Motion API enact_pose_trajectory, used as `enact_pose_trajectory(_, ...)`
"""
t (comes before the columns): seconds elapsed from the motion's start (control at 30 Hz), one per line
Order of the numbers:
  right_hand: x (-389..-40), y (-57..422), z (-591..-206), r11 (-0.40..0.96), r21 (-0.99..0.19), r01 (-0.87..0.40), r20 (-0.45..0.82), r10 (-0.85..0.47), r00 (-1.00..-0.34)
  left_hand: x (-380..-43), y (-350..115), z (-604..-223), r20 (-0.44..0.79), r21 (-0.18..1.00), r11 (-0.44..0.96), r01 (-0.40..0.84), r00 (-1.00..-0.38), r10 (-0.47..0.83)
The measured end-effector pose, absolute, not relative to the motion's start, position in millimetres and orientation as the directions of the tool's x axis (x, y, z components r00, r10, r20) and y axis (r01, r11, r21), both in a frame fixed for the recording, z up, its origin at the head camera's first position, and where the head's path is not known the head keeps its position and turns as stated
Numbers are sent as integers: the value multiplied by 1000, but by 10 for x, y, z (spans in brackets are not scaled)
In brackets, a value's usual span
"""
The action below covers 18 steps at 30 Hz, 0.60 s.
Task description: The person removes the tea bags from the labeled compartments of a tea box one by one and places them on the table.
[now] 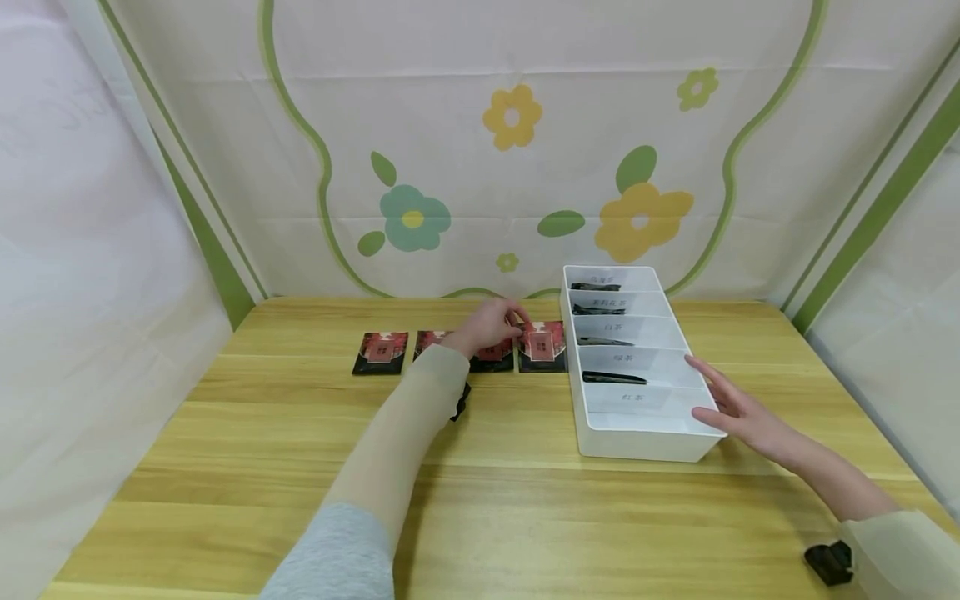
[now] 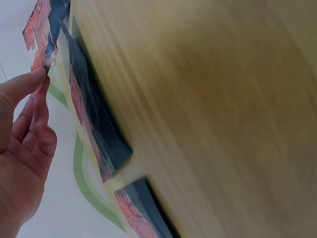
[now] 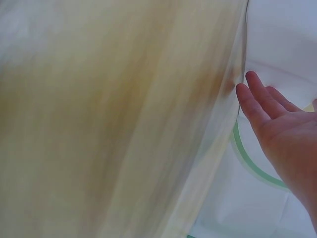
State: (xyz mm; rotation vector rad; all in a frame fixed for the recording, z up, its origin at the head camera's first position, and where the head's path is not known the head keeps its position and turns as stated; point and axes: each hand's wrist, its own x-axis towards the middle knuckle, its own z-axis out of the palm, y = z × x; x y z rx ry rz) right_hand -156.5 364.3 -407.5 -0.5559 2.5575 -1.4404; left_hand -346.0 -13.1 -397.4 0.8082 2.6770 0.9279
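Observation:
Flat red-and-black tea sachets lie in a row on the wooden table. At the row's right end, my left hand (image 1: 491,323) pinches a tea sachet (image 1: 543,347) by its edge; the left wrist view shows thumb and finger meeting on this sachet (image 2: 42,34). Under the left wrist lies another sachet (image 1: 492,358), partly covered. Right beside the pinched one stands a white divided box (image 1: 637,444) with labelled compartments. My right hand (image 1: 757,425) touches the box's right rim near the front, thumb and fingers extended. In the right wrist view its fingers (image 3: 257,101) look straight.
Several compartments hold dark packets (image 1: 613,378); the front one shows only its label. Farther left lie a sachet (image 1: 380,353) and a partly hidden one (image 1: 429,340). A flowered cloth (image 1: 450,125) hangs behind the table. A black wrist device (image 1: 830,563) shows at the right sleeve.

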Motion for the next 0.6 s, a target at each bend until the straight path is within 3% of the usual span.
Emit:
enact_pose_trajectory(0.27,-1565,3642,-4083,457,-854,-247,55,-392,-918,-3475,-65,-4023,-23,513,745,427,-860,509)
enact_pose_trajectory(0.6,-1568,3638,-4086,448,-857,-253,64,-396,-916,-3480,-47,-4051,-23,493,774,398,-883,469)
